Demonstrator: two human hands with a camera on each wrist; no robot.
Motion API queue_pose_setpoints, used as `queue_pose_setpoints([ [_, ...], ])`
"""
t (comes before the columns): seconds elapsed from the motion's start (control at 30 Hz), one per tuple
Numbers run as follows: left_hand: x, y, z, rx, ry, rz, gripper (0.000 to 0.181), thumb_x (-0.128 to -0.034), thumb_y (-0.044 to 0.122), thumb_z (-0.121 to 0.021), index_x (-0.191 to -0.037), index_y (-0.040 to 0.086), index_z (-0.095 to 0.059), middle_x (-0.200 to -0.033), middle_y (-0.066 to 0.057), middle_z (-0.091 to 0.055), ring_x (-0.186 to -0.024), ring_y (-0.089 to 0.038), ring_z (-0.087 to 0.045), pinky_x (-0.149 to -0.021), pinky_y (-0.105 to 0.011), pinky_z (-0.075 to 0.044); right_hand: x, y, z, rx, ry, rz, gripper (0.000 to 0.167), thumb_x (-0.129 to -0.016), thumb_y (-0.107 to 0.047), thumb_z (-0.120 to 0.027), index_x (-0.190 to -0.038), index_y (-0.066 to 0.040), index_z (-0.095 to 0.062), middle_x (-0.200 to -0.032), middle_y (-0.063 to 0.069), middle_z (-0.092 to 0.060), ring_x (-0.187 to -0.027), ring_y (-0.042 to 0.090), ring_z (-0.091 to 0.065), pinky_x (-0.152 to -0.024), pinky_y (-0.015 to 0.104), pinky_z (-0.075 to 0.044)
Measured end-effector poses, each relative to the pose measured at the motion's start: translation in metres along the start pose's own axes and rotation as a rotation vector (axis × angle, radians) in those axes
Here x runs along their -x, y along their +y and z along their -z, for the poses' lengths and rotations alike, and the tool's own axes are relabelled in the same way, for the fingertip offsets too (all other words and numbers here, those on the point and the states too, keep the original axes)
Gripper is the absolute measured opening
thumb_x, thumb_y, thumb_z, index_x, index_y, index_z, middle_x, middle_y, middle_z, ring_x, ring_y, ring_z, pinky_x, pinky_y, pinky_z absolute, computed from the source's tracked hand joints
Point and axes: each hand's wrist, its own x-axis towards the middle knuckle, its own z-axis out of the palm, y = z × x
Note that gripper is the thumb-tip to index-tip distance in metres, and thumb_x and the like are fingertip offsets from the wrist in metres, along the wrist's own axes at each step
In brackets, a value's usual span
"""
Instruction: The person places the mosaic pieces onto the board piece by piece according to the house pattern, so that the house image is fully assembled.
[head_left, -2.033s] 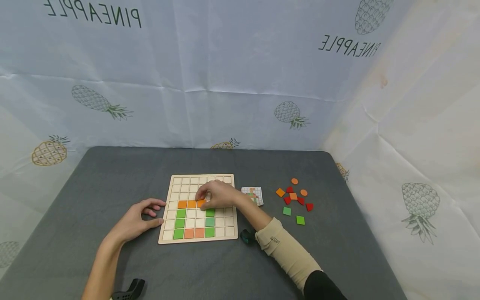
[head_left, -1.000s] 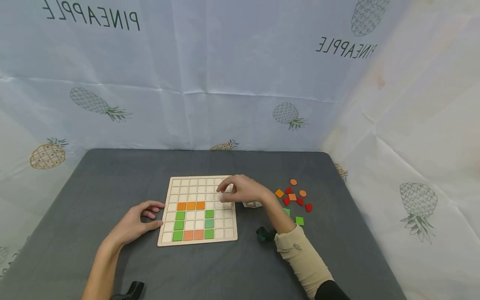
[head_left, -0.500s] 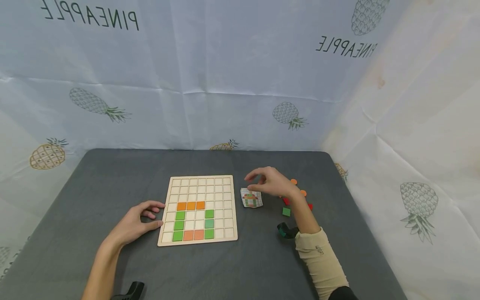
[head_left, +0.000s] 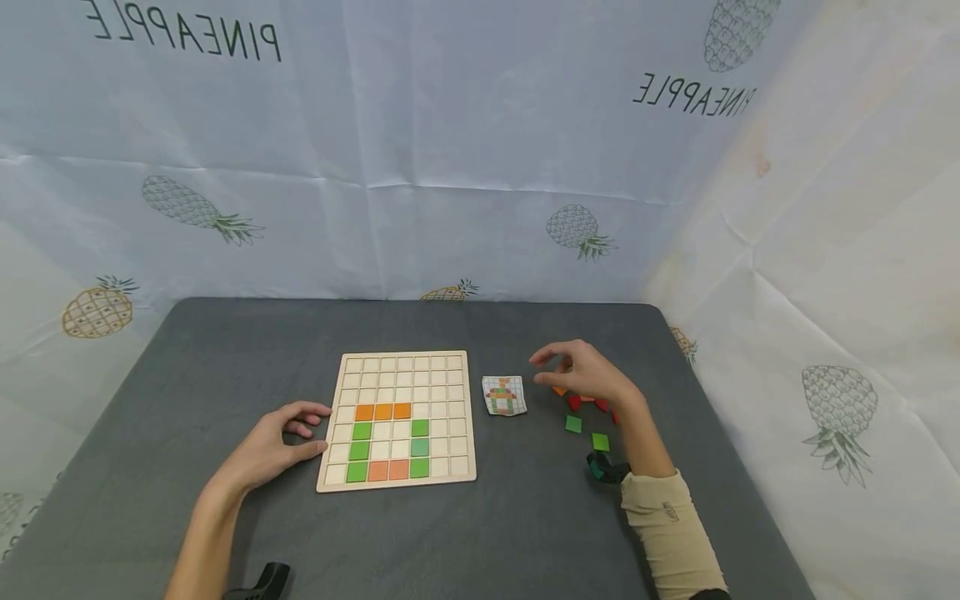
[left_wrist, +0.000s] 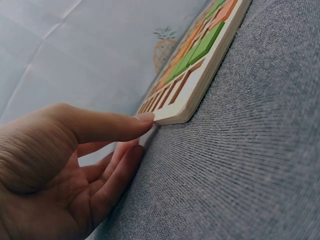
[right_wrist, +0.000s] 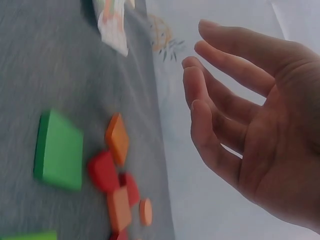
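My left hand (head_left: 270, 442) lies at the left side of a wooden grid board (head_left: 446, 379). In the left wrist view its thumb (left_wrist: 112, 126) touches the board's near corner, the other fingers loosely bent beside it. Square tiles sit in the board's cells: an orange row (head_left: 383, 412), green squares (head_left: 359, 450) down two columns, and a salmon pair (head_left: 388, 471) at the bottom. My right hand (head_left: 588, 372) hovers over loose tiles at the right, fingers relaxed and apart, holding nothing. Below it are a green square (right_wrist: 59, 150), an orange tile (right_wrist: 117, 139) and red pieces (right_wrist: 104, 171).
A small creased pattern card (head_left: 504, 396) lies between the board and the loose tiles. Another bright green square (head_left: 600, 442) sits nearest the right wrist's black device (head_left: 609, 470). Dark grey cloth covers the table (head_left: 420, 542), with a pineapple-print curtain (head_left: 420, 233) behind.
My right hand has left the orange row on the board and travelled right, past the card, to above the loose tiles. The left hand stays at the board's edge.
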Motion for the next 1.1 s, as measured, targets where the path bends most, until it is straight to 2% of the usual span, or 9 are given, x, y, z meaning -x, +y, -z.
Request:
queue_pose_setpoints([
  [0.2, 0.0, -0.001, 0.001, -0.003, 0.004, -0.007, 0.052, -0.0926, 0.017, -0.087, -0.139, 0.006, -0.067, -0.125, -0.013, -0.066, -0.1, -0.012, -0.058, -0.082, -0.025, -0.05, 0.007, 0.018, 0.004, 0.0, 0.002, -0.024, 0.037, -0.1, -0.02, -0.08, -0.133, -0.004, -0.074, -0.128, 0.021, -0.074, -0.063, 0.035, -0.062, -0.054, 0.029, -0.047],
  [0.37, 0.001, 0.0, 0.002, -0.001, 0.008, -0.009, 0.052, -0.0922, 0.017, -0.087, -0.139, 0.006, -0.067, -0.125, -0.013, -0.066, -0.1, -0.011, -0.059, -0.082, -0.025, -0.05, 0.008, 0.031, 0.006, 0.001, -0.022, -0.037, 0.037, -0.099, -0.016, -0.08, -0.133, -0.002, -0.074, -0.122, 0.021, -0.075, -0.054, 0.02, -0.056, -0.051, 0.029, -0.044],
  [0.57, 0.001, 0.001, 0.002, 0.001, 0.003, -0.007, 0.051, -0.0929, 0.017, -0.086, -0.139, 0.006, -0.067, -0.125, -0.013, -0.066, -0.1, -0.012, -0.059, -0.083, -0.025, -0.05, 0.007, 0.047, 0.006, 0.015, -0.035, -0.078, 0.038, -0.094, -0.015, -0.085, -0.129, -0.004, -0.076, -0.123, 0.02, -0.073, -0.068, 0.017, -0.065, -0.059, 0.03, -0.051],
  [0.73, 0.0, 0.001, 0.002, 0.0, 0.0, -0.01, 0.051, -0.0931, 0.015, -0.086, -0.139, 0.004, -0.067, -0.124, -0.014, -0.066, -0.099, -0.012, -0.059, -0.083, -0.025, -0.05, 0.005, 0.056, 0.004, 0.052, -0.048, -0.082, 0.038, -0.092, -0.019, -0.088, -0.127, -0.006, -0.077, -0.115, 0.014, -0.073, -0.078, 0.016, -0.063, -0.067, 0.029, -0.053],
  [1.1, 0.001, 0.002, 0.0, -0.001, -0.002, 0.001, 0.051, -0.0933, 0.016, -0.086, -0.139, 0.005, -0.066, -0.125, -0.014, -0.066, -0.1, -0.013, -0.059, -0.083, -0.025, -0.05, 0.007, 0.057, 0.001, 0.076, -0.025, -0.086, 0.031, -0.091, -0.016, -0.088, -0.12, -0.007, -0.078, -0.105, 0.009, -0.075, -0.086, 0.014, -0.066, -0.074, 0.028, -0.055],
])
